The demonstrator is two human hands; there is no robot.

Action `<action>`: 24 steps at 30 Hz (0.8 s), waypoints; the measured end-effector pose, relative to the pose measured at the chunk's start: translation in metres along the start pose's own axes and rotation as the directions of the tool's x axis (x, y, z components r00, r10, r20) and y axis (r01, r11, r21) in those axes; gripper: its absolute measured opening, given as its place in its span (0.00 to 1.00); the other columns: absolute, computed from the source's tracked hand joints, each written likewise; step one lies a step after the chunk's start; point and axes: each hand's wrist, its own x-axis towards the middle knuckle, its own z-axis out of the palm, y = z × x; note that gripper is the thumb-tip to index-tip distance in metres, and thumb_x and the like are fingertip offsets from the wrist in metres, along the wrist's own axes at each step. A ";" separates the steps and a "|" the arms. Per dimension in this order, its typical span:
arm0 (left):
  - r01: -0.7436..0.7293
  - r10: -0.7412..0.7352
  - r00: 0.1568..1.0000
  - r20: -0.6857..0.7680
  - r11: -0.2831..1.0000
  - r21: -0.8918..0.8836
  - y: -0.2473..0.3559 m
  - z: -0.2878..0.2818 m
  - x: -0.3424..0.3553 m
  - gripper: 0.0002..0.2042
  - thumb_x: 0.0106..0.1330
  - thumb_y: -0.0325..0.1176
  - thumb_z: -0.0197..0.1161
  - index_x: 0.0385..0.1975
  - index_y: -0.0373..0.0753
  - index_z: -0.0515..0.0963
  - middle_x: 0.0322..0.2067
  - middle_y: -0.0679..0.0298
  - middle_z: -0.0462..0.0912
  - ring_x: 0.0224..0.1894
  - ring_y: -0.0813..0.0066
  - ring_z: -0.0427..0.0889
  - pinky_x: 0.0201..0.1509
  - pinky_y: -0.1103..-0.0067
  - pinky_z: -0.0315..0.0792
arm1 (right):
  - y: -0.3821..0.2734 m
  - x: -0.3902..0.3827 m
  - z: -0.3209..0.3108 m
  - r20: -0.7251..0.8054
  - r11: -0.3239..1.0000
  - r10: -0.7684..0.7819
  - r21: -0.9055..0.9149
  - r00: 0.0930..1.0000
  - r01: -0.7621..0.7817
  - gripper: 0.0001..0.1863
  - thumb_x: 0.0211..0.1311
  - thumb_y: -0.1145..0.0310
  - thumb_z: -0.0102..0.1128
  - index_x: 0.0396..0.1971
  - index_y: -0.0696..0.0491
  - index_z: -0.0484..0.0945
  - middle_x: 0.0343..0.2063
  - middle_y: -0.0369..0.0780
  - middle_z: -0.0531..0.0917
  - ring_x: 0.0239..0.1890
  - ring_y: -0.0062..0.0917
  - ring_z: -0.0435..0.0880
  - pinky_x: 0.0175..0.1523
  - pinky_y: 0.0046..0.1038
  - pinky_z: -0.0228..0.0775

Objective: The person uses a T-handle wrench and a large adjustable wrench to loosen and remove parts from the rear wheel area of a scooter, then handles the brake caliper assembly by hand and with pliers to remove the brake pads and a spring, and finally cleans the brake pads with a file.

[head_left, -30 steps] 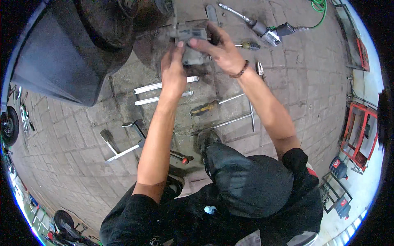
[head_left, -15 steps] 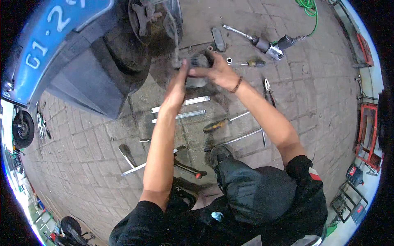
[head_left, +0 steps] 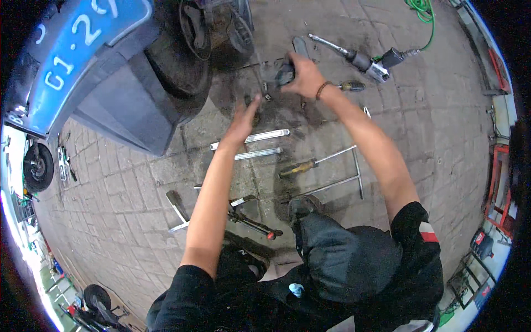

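Note:
My right hand (head_left: pixel 307 77) is curled round a dark rounded part (head_left: pixel 285 73), its kind blurred and partly hidden by the fingers. To its left my left hand (head_left: pixel 241 123) is held up with fingers stretched and apart, nothing visible in it. Between the hands a thin hose or cable (head_left: pixel 259 61) hangs from the vehicle, with a small metal fitting (head_left: pixel 267 95) near its lower end. The vehicle's grey-black rear mudguard (head_left: pixel 124 105) and blue plate (head_left: pixel 72 55) fill the upper left, beside a dark wheel (head_left: pixel 185 61).
Two silver flat bars (head_left: pixel 271 135) lie below my hands, near a yellow-black screwdriver (head_left: pixel 301 167) and a T-handle wrench (head_left: pixel 337 182). An impact wrench (head_left: pixel 373 67) with a green hose (head_left: pixel 423 11) and a stubby screwdriver (head_left: pixel 352 86) lie right. A red-tipped tool (head_left: pixel 254 225) lies by my foot.
Both hands were together around the dark part. Now they are apart: the right has moved up and right with the part, the left has come off it and sits lower.

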 end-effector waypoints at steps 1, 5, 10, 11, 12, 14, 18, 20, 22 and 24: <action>0.096 -0.113 0.990 0.082 0.977 0.190 -0.006 -0.016 -0.007 0.41 0.63 0.58 0.50 0.65 0.29 0.51 0.66 0.43 0.48 0.69 0.54 0.50 0.69 0.71 0.49 | 0.011 0.007 -0.001 -0.003 1.000 -0.004 0.010 1.000 0.004 0.46 0.30 0.60 0.78 0.52 0.63 0.65 0.50 0.51 0.74 0.53 0.42 0.73 0.59 0.34 0.64; -0.004 -0.124 0.949 0.288 0.914 0.405 -0.037 -0.080 -0.053 0.38 0.63 0.53 0.56 0.63 0.30 0.54 0.60 0.41 0.62 0.62 0.52 0.65 0.63 0.70 0.60 | 0.029 0.028 0.004 0.081 0.985 -0.016 -0.171 0.997 0.029 0.46 0.33 0.61 0.76 0.55 0.61 0.62 0.52 0.53 0.71 0.56 0.45 0.70 0.59 0.38 0.64; 0.074 -0.135 0.981 0.137 0.923 0.377 -0.039 -0.137 -0.091 0.33 0.61 0.47 0.61 0.59 0.31 0.60 0.50 0.50 0.73 0.50 0.63 0.75 0.53 0.73 0.69 | 0.028 0.036 0.019 0.147 0.931 0.014 -0.364 0.989 0.040 0.41 0.40 0.63 0.72 0.57 0.52 0.61 0.51 0.49 0.72 0.57 0.40 0.70 0.56 0.40 0.66; 0.038 -0.034 0.999 -0.020 0.961 0.272 -0.041 -0.144 -0.095 0.32 0.61 0.47 0.62 0.58 0.32 0.62 0.48 0.52 0.75 0.48 0.67 0.76 0.50 0.74 0.70 | 0.025 0.037 0.021 0.149 0.933 0.013 -0.358 0.989 0.041 0.41 0.40 0.63 0.72 0.57 0.52 0.61 0.51 0.49 0.72 0.57 0.40 0.70 0.56 0.40 0.66; 0.042 -0.037 0.999 -0.022 0.961 0.275 -0.042 -0.152 -0.094 0.32 0.61 0.47 0.62 0.58 0.32 0.62 0.48 0.52 0.75 0.48 0.67 0.76 0.50 0.74 0.70 | 0.023 0.037 0.022 0.177 0.913 0.002 -0.401 0.984 0.070 0.39 0.42 0.64 0.71 0.56 0.52 0.61 0.52 0.48 0.72 0.57 0.40 0.71 0.55 0.40 0.67; -0.128 0.210 0.932 -0.295 0.954 0.272 -0.018 -0.150 -0.084 0.29 0.58 0.46 0.66 0.53 0.31 0.69 0.45 0.54 0.77 0.46 0.65 0.76 0.52 0.72 0.69 | 0.027 0.033 0.020 0.213 0.884 0.009 -0.458 0.977 0.092 0.36 0.44 0.65 0.69 0.56 0.51 0.62 0.52 0.47 0.72 0.56 0.40 0.71 0.55 0.40 0.67; -0.022 0.214 0.908 -0.360 0.883 0.469 0.016 -0.147 -0.077 0.26 0.56 0.45 0.68 0.45 0.29 0.75 0.44 0.54 0.79 0.48 0.61 0.75 0.55 0.70 0.66 | 0.027 0.023 0.026 0.251 0.891 0.123 -0.455 0.960 0.004 0.30 0.50 0.64 0.64 0.54 0.51 0.65 0.50 0.45 0.73 0.54 0.39 0.73 0.55 0.40 0.68; -0.185 0.408 0.797 -0.446 0.867 0.462 0.019 -0.142 -0.063 0.23 0.55 0.44 0.69 0.42 0.31 0.78 0.45 0.54 0.79 0.51 0.58 0.73 0.57 0.68 0.63 | 0.030 0.015 0.024 0.257 0.898 0.150 -0.440 0.955 -0.023 0.28 0.51 0.64 0.63 0.53 0.51 0.67 0.49 0.45 0.74 0.53 0.40 0.74 0.55 0.40 0.68; -0.204 0.460 0.751 -0.474 0.844 0.496 0.026 -0.126 -0.058 0.23 0.55 0.45 0.68 0.43 0.31 0.78 0.47 0.54 0.79 0.51 0.58 0.73 0.57 0.69 0.63 | 0.039 0.001 0.018 0.251 0.889 0.078 -0.455 0.965 0.047 0.27 0.50 0.63 0.63 0.51 0.53 0.69 0.47 0.47 0.75 0.48 0.42 0.76 0.54 0.40 0.69; -0.215 0.511 0.696 -0.504 0.819 0.532 0.021 -0.119 -0.047 0.23 0.56 0.45 0.67 0.44 0.32 0.78 0.48 0.55 0.78 0.52 0.59 0.73 0.58 0.70 0.62 | 0.044 -0.018 0.010 0.240 0.905 0.067 -0.424 0.968 0.042 0.26 0.49 0.63 0.63 0.50 0.53 0.70 0.46 0.48 0.75 0.47 0.43 0.76 0.53 0.40 0.69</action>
